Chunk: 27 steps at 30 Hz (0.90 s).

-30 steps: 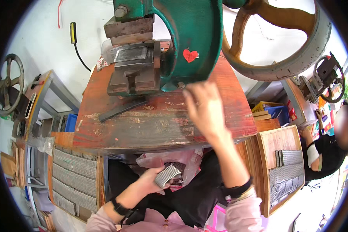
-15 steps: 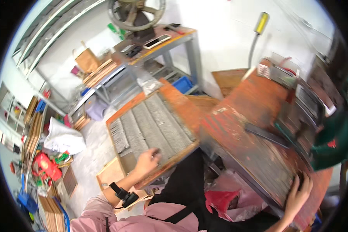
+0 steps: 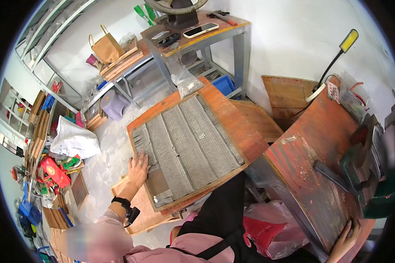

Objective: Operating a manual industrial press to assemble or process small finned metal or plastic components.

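My left hand (image 3: 138,170) lies with its fingers stretched out on the left edge of a shallow wooden tray (image 3: 206,179). Its fingertips touch the end of the rows of thin grey pieces (image 3: 184,144), packed tightly side by side; they are too small to name. At the tray's near left corner some bare bottom shows, with a few loose pieces. My right hand (image 3: 349,236) rests at the near edge of the worn reddish wooden bench (image 3: 289,175), fingers apart and nothing seen in them. A dark bar-shaped handle (image 3: 331,176) of a green machine (image 3: 373,193) is beyond it.
A lamp (image 3: 349,40) with a bent neck stands at the bench's far end, near a clear box (image 3: 353,98). Behind the tray, a metal-legged table (image 3: 241,57) carries a phone (image 3: 200,30). Below hangs a red and clear plastic bag (image 3: 272,228). A white sack (image 3: 74,140) lies on the floor.
My left hand has gone from above the tray's near side to its left edge, and its curled fingers have straightened. The view has shifted. My right hand stays on the bench edge.
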Each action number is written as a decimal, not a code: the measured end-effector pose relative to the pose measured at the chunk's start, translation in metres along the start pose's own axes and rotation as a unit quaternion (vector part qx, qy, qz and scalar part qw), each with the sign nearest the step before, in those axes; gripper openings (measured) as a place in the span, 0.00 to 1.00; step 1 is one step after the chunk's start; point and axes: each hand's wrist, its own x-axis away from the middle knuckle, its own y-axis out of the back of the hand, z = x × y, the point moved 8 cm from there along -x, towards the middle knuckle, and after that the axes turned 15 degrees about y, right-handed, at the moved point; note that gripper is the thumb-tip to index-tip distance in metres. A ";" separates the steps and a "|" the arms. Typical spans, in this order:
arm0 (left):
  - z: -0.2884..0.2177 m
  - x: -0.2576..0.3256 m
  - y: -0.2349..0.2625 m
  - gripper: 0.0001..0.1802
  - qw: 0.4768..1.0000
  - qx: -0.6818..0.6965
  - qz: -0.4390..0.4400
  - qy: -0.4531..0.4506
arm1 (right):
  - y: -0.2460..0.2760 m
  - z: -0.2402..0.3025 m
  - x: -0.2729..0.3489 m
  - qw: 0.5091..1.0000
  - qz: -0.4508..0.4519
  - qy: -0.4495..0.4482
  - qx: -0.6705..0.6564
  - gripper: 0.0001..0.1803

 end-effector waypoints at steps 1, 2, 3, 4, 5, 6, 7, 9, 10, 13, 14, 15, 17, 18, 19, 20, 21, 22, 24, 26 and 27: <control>-0.002 -0.002 0.002 0.33 1.000 0.021 0.016 -0.006 | 0.000 0.000 0.001 1.000 -0.005 0.005 0.009 0.12; -0.007 -0.004 0.007 0.32 0.998 0.043 0.032 -0.012 | 0.001 0.000 0.001 1.000 -0.011 0.010 0.019 0.12; -0.010 -0.006 0.017 0.32 0.998 0.045 0.034 -0.011 | 0.000 0.002 0.001 1.000 -0.009 0.012 0.021 0.12; -0.017 -0.009 0.031 0.31 0.996 0.070 0.057 -0.001 | 0.002 0.002 0.002 1.000 -0.013 0.007 0.022 0.12; -0.017 -0.010 0.036 0.30 0.993 0.092 0.080 0.012 | 0.003 0.002 0.002 1.000 -0.017 0.003 0.020 0.12; -0.015 -0.009 0.032 0.30 0.992 0.092 0.081 0.013 | 0.002 0.002 0.002 1.000 -0.016 0.004 0.020 0.12; -0.017 -0.007 0.031 0.30 0.995 0.079 0.062 -0.015 | 0.001 0.002 0.002 1.000 -0.016 0.009 0.020 0.12; -0.016 0.000 0.020 0.30 0.996 0.066 0.043 -0.042 | -0.005 -0.014 0.011 1.000 -0.015 0.017 0.019 0.12; -0.015 0.003 0.011 0.30 0.997 0.050 0.026 -0.044 | -0.017 -0.043 0.027 1.000 0.002 -0.018 -0.015 0.12; -0.017 0.002 0.015 0.28 0.999 0.026 0.021 -0.036 | -0.023 -0.056 0.035 0.998 0.017 -0.043 -0.041 0.13; -0.018 0.000 0.015 0.27 0.999 0.020 0.033 -0.025 | -0.021 -0.053 0.033 0.999 0.013 -0.031 -0.030 0.13; -0.019 0.001 0.014 0.27 0.999 0.020 0.031 -0.025 | -0.021 -0.054 0.034 0.999 0.012 -0.032 -0.029 0.13; -0.015 -0.001 0.012 0.29 0.995 0.081 0.049 0.006 | -0.022 -0.056 0.035 0.999 0.014 -0.037 -0.025 0.13; -0.015 -0.001 0.013 0.29 0.996 0.082 0.046 0.005 | -0.021 -0.055 0.035 0.999 0.012 -0.038 -0.024 0.13; -0.008 -0.003 0.015 0.30 0.987 0.131 0.080 0.055 | -0.021 -0.053 0.035 0.998 0.012 -0.052 -0.028 0.13; 0.000 -0.005 0.015 0.31 0.972 0.178 0.113 0.105 | -0.021 -0.052 0.035 0.997 0.012 -0.067 -0.031 0.13; 0.001 -0.008 0.015 0.31 0.972 0.178 0.111 0.104 | -0.019 -0.051 0.036 0.997 0.010 -0.067 -0.032 0.13; 0.004 -0.012 0.012 0.31 0.971 0.166 0.124 0.117 | -0.018 -0.050 0.036 0.998 0.010 -0.060 -0.031 0.12; 0.012 -0.013 0.016 0.32 0.971 0.154 0.134 0.128 | -0.016 -0.046 0.036 0.998 0.008 -0.056 -0.029 0.12; -0.002 -0.011 0.022 0.30 0.966 0.177 0.181 0.060 | -0.010 -0.036 0.035 0.999 -0.012 -0.028 -0.025 0.11; -0.005 -0.007 0.018 0.30 0.959 0.187 0.206 0.053 | -0.009 -0.031 0.034 0.999 -0.010 -0.032 -0.026 0.10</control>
